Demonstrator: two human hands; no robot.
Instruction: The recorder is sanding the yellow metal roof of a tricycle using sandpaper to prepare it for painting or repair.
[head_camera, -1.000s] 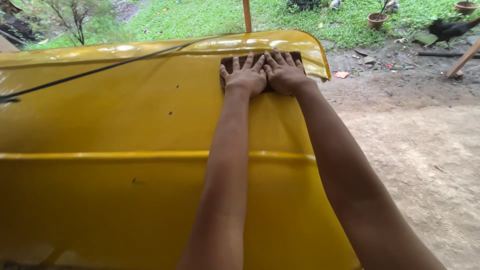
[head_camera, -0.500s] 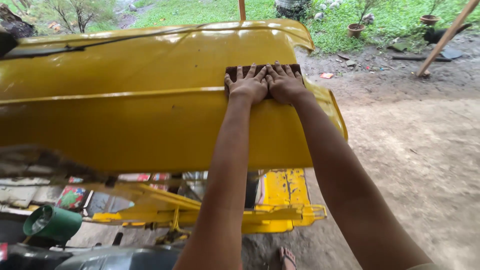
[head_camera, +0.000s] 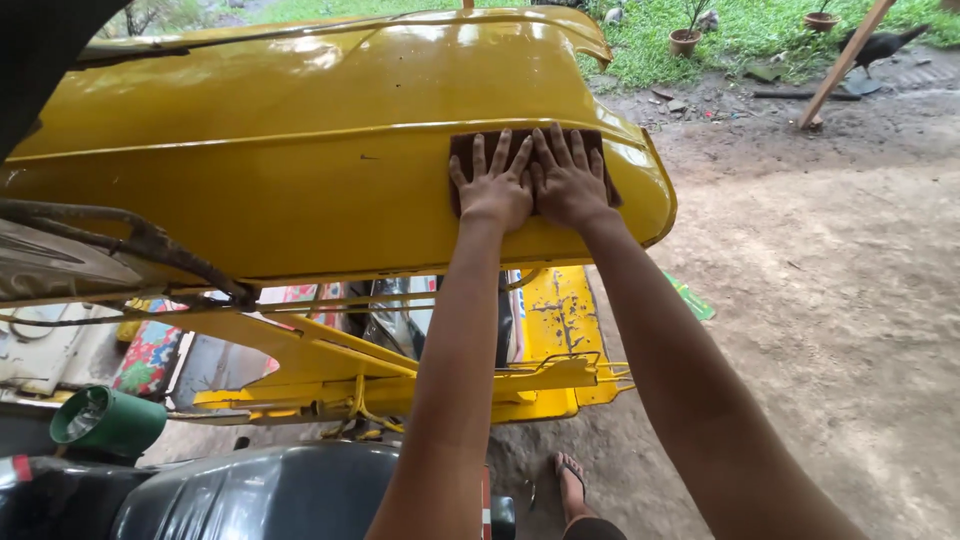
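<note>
Glossy yellow roof (head_camera: 300, 170), brown cloth (head_camera: 465, 150), 2 hands

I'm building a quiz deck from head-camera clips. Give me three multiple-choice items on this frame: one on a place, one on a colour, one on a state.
1. Where does the brown abrasive pad lie?
A. on the dirt ground
B. on the yellow curved panel, near its right end
C. on the green cylinder

2. What colour is the cylinder at lower left?
A. green
B. red
C. white

3. How are the two hands placed?
A. clenched into fists, apart
B. one hanging free
C. flat, fingers spread, side by side on the pad

Answers:
1 B: the pad sits on the yellow curved panel, close to its rounded right end.
2 A: the cylinder is green.
3 C: the left hand and the right hand both press open palms onto the pad, touching each other.
</note>
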